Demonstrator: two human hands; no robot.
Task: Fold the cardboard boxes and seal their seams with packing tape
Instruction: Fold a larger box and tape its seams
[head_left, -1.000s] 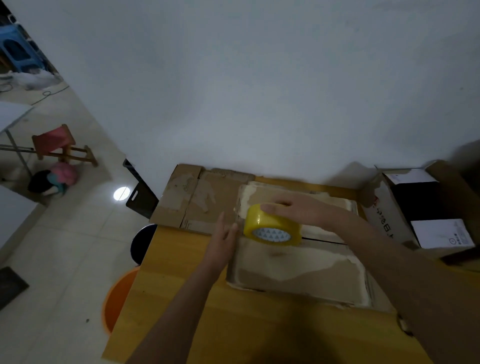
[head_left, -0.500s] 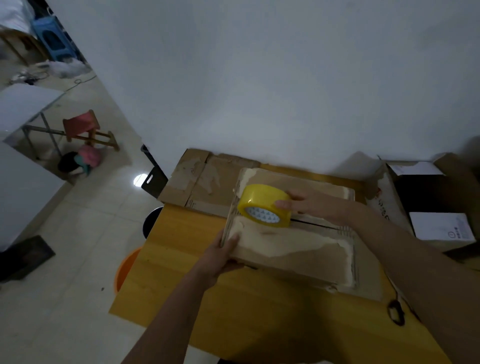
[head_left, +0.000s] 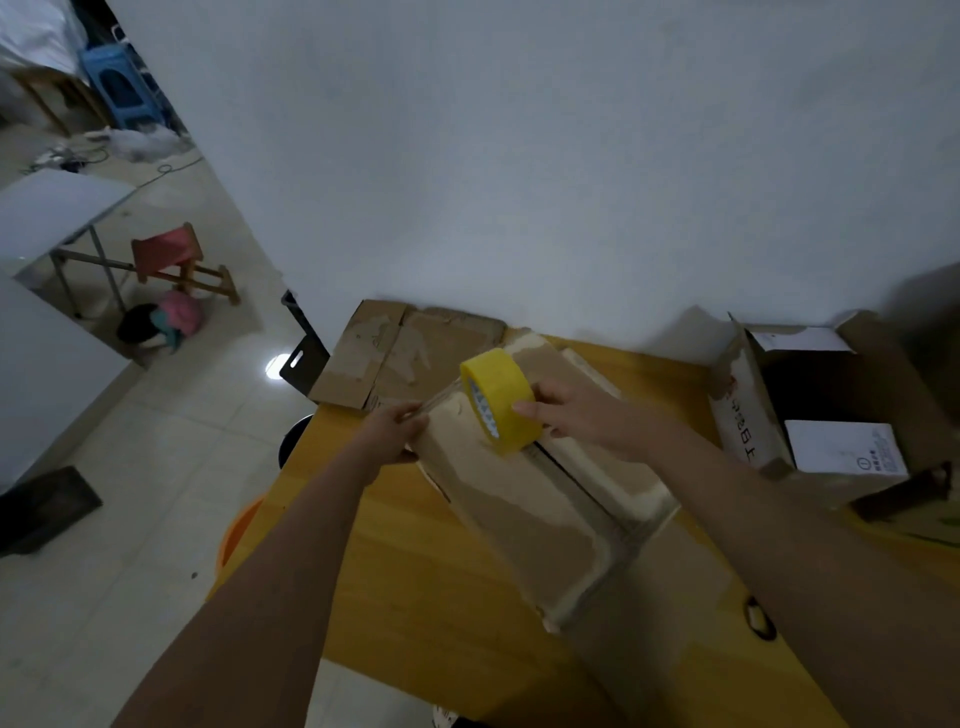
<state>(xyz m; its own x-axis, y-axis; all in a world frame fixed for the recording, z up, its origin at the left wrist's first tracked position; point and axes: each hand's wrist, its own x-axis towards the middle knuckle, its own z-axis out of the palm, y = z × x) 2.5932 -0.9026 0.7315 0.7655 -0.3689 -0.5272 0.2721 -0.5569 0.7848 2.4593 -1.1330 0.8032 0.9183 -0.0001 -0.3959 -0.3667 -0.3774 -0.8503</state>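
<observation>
- Tape roll (head_left: 500, 401), one, yellow, gripped by right hand (head_left: 570, 415) over the folded box (head_left: 540, 483).
- Left hand (head_left: 396, 432) pinches the tape's loose end at the box corner.
- One flat cardboard sheet (head_left: 395, 353) behind, on the worktop (head_left: 415, 582).

Two bare forearms reach in from the bottom edge, with no sleeves, gloves, watch or rings visible. The left hand (head_left: 390, 435) and right hand (head_left: 576, 418) are uncovered, fingers (head_left: 530, 409) bare, with short nails.

The roll (head_left: 500, 401) is hiding part of the box (head_left: 540, 499) seam; both forearms are running off the bottom edge; print on the white carton (head_left: 847, 454) is staying unreadable
</observation>
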